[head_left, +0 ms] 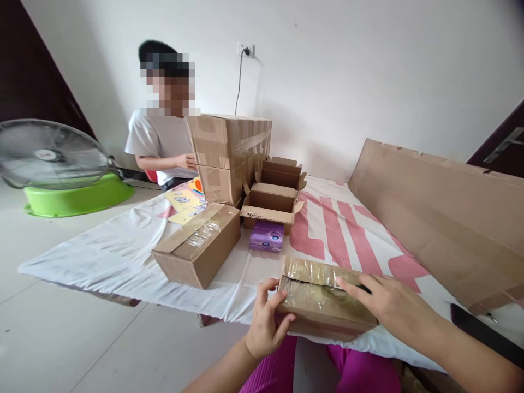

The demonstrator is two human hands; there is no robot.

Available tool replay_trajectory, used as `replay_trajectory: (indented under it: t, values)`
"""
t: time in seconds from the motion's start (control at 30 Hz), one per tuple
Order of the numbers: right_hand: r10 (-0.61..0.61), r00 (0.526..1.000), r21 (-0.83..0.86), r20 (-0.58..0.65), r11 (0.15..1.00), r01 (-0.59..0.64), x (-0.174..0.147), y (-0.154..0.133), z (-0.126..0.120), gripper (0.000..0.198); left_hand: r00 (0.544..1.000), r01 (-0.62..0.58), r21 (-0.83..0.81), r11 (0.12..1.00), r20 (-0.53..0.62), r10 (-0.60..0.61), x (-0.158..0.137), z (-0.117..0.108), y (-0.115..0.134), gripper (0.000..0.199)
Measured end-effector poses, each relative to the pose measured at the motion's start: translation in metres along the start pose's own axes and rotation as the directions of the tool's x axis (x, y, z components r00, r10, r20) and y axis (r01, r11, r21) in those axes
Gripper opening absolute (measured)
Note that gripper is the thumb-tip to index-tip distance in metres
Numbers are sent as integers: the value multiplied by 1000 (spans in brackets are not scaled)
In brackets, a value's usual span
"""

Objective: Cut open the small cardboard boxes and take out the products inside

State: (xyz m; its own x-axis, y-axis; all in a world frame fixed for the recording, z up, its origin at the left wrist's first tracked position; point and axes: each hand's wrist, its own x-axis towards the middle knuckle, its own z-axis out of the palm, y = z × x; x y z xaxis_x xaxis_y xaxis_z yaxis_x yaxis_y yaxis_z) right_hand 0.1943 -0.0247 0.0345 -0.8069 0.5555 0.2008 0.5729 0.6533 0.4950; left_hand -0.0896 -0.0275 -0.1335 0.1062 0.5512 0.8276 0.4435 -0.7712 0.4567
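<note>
A taped cardboard box lies at the table's near edge, in front of my body. Clear tape on its top is wrinkled, and a dark gap runs along the lid seam. My left hand grips the left end of this box, thumb and fingers bent round the corner. Across the right part of the lid lies my right hand, fingers spread and touching the seam. Something dark shows between those fingers; I cannot tell whether it is the gap or an object. The box's underside is hidden.
Another taped box stands left. Beyond it are stacked boxes, an open-topped box and a purple packet. A large cardboard sheet leans right. A person sits behind the stack. A fan stands far left.
</note>
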Motion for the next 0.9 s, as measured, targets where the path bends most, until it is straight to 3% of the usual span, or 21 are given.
replay_trajectory:
  t: [0.27,0.47,0.77,0.9]
  values:
    - [82,995,-63,56,995,-79,-33,13,-6,81,1000,-3,31,1000,24,2,3,-4,2,46]
    - [84,996,-137,-3,987,-84,-48,16,-15,73,1000,9,12,1000,-12,-8,1,0,3,46]
    - [61,996,-14,-70,998,-62,10,-18,-3,70,1000,14,29,999,5,-14,-1,-1,4,46]
    - [51,998,-24,-37,998,-52,17,-21,2,70,1000,18,45,999,22,-19,-1,-3,6,45]
